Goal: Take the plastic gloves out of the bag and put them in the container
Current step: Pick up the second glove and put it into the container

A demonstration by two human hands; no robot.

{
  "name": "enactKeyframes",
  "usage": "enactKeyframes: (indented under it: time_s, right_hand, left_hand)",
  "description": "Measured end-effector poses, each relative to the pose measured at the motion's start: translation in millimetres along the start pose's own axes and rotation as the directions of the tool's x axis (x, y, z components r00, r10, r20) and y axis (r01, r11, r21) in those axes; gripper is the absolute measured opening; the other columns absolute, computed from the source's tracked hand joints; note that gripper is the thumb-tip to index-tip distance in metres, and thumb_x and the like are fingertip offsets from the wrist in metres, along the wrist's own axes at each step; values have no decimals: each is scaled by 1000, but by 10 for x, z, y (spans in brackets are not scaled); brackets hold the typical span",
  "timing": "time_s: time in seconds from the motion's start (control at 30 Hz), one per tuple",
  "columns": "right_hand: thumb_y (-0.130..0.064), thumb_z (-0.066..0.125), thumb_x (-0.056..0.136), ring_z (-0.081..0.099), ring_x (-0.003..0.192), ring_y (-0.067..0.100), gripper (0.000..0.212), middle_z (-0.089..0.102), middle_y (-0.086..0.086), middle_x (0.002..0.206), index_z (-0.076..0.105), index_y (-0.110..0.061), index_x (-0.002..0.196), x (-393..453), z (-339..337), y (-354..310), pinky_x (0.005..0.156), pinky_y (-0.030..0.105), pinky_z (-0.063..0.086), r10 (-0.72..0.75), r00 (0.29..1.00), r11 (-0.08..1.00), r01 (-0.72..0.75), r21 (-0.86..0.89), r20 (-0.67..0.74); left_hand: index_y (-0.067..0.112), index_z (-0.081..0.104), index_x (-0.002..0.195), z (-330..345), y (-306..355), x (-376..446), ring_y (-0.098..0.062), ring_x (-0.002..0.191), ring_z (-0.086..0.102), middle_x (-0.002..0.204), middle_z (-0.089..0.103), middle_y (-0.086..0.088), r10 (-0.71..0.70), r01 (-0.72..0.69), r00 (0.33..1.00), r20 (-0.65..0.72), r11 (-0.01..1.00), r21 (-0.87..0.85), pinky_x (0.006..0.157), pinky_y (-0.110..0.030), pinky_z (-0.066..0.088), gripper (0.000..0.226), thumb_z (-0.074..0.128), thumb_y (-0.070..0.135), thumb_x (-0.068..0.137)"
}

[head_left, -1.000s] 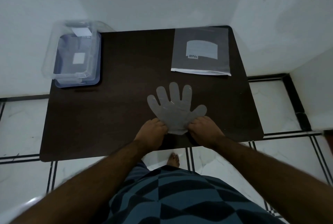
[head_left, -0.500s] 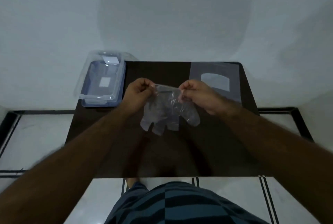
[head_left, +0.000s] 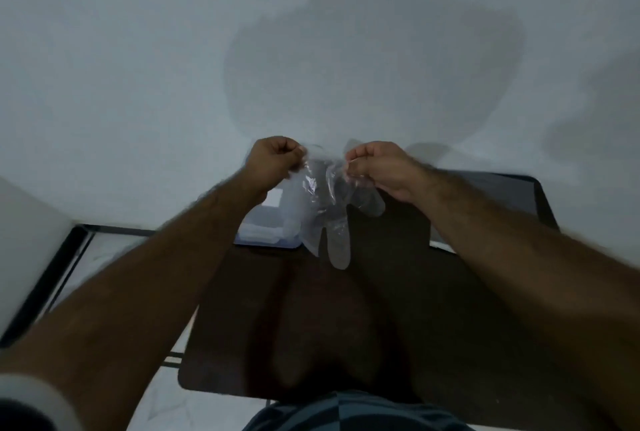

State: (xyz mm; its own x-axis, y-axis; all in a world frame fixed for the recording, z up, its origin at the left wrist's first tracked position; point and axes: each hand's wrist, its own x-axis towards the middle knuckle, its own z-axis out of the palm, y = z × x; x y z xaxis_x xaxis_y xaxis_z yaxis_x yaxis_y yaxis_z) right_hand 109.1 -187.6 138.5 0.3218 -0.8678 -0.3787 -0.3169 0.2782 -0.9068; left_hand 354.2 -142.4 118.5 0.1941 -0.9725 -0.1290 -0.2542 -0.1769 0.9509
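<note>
A clear plastic glove [head_left: 329,219] hangs in the air above the dark table [head_left: 311,326], fingers pointing down. My left hand [head_left: 273,160] pinches one side of its cuff and my right hand [head_left: 377,167] pinches the other. Behind the glove and my left forearm, the clear container [head_left: 263,226] with a blue base sits at the table's far left; most of it is hidden. The grey bag [head_left: 498,188] lies at the far right, largely covered by my right arm.
A white wall rises right behind the table. Tiled floor with dark lines shows to the left and below the table's front edge. My patterned clothing [head_left: 346,413] is at the bottom of the view.
The glove was lifted off the table by its cuff and raised higher, drifting left toward the container. The view has tilted upward, so more wall shows.
</note>
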Motion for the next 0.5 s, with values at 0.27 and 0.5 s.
enactKeyframes:
  time_s: [0.27,0.5]
  right_hand:
    - [0,73,91,76,81,16,15,79,7,92,74,-14,95,898,496,-815,71,27,57,-223,966,951,186,-248,-128]
    - [-11,74,94,79,92,24,17,82,3,94,77,-26,89,878,665,-1181,89,32,63,-541,825,832,497,-246,-162]
  left_hand:
    - [5,75,96,-865,322,893,-4,60,67,81,77,-7,131,-126,987,-90,990,66,56,-14,49,7,69,7,99]
    - [-6,70,102,-1407,484,1001,-29,94,76,98,78,-19,465,-463,883,-65,885,36,89,-37,61,16,64,10,103]
